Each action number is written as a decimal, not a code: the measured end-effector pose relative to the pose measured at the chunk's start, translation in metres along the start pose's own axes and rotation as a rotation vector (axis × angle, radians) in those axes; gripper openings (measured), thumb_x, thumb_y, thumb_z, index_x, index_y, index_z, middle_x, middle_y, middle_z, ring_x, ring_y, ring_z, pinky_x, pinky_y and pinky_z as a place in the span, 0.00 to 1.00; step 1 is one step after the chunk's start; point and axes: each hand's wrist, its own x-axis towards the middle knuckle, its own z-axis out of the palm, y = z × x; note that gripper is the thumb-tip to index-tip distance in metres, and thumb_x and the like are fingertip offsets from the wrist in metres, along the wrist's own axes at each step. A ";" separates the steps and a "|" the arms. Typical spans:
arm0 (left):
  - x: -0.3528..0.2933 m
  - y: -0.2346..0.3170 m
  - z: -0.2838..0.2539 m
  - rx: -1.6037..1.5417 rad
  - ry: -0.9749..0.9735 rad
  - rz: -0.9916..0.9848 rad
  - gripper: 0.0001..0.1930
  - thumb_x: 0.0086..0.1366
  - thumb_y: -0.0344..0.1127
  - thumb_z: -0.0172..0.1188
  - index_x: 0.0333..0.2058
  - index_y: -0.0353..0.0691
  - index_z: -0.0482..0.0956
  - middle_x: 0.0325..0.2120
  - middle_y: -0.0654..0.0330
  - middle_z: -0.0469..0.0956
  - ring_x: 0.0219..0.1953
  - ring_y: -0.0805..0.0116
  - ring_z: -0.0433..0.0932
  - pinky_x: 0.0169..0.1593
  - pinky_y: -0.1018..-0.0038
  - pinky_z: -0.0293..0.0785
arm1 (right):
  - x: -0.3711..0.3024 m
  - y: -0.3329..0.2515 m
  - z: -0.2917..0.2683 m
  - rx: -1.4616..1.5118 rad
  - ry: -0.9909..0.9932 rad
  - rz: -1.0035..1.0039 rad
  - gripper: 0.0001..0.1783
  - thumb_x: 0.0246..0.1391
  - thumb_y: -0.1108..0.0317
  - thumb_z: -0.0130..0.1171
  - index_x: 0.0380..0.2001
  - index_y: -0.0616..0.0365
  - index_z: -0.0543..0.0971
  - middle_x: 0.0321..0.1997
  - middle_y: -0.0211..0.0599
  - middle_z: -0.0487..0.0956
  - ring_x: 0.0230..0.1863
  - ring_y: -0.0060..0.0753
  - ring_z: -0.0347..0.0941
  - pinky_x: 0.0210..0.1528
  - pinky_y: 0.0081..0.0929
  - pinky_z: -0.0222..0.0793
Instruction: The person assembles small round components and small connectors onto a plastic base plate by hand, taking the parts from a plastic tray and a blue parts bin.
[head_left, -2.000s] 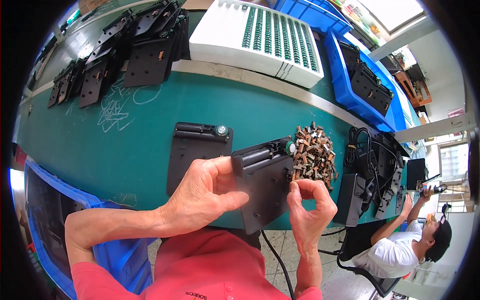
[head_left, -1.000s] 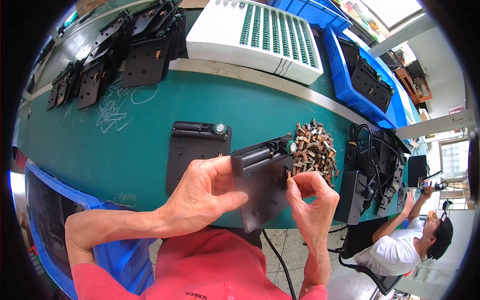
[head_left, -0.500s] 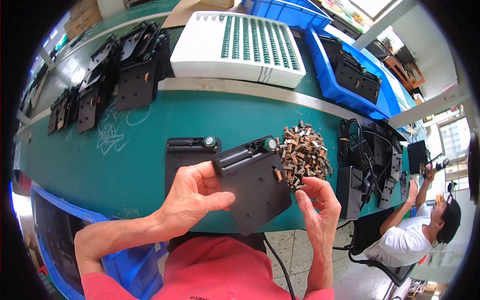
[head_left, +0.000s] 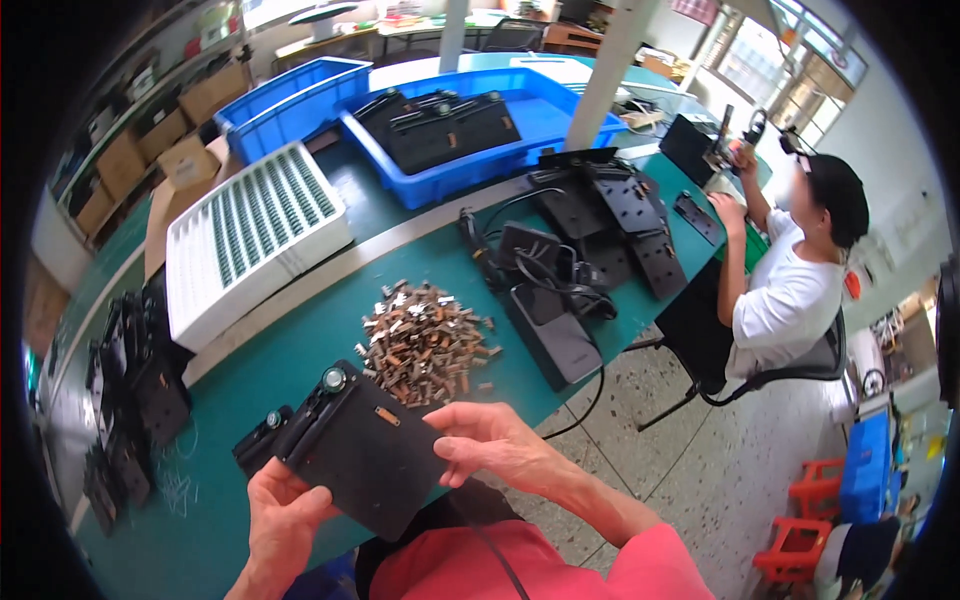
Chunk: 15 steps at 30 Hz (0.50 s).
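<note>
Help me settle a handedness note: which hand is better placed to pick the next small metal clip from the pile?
Probably the right hand: it only pinches the black plate's right edge, just below the clip pile. The left hand grips the plate's lower left corner, carrying it, farther from the pile.

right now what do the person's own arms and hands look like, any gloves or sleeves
Both hands are bare, with no gloves, rings or watch visible. The left hand and the right hand lead into forearms that are uncovered too. The only clothing in view is a coral-pink short-sleeved top, its sleeve ending high on the right arm. A thin dark cord runs down over the top's front.
</note>
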 end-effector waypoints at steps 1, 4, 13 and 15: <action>0.000 0.000 0.000 0.011 -0.019 0.002 0.26 0.55 0.20 0.53 0.55 0.31 0.67 0.46 0.48 0.77 0.45 0.55 0.80 0.44 0.58 0.81 | -0.003 -0.001 -0.002 0.004 0.012 -0.018 0.21 0.60 0.66 0.56 0.53 0.66 0.71 0.38 0.35 0.79 0.31 0.24 0.77 0.35 0.20 0.76; 0.000 -0.002 -0.005 -0.097 -0.084 -0.009 0.24 0.57 0.19 0.49 0.55 0.30 0.66 0.43 0.44 0.78 0.39 0.53 0.82 0.39 0.65 0.83 | -0.016 -0.010 -0.006 0.007 0.011 -0.048 0.20 0.60 0.66 0.56 0.52 0.65 0.71 0.39 0.34 0.80 0.31 0.22 0.77 0.34 0.19 0.75; -0.003 0.006 -0.003 0.083 -0.093 -0.026 0.22 0.54 0.18 0.55 0.50 0.29 0.72 0.33 0.46 0.80 0.32 0.59 0.82 0.36 0.69 0.83 | -0.078 -0.068 -0.025 -0.162 0.279 -0.148 0.17 0.59 0.68 0.55 0.49 0.65 0.75 0.34 0.32 0.80 0.27 0.19 0.76 0.30 0.16 0.72; 0.001 0.005 -0.003 0.129 -0.072 -0.047 0.22 0.53 0.18 0.55 0.49 0.29 0.72 0.32 0.47 0.80 0.31 0.60 0.82 0.36 0.70 0.83 | -0.093 -0.079 -0.036 -0.200 0.369 -0.238 0.17 0.58 0.68 0.54 0.48 0.66 0.76 0.33 0.34 0.81 0.27 0.20 0.76 0.29 0.16 0.71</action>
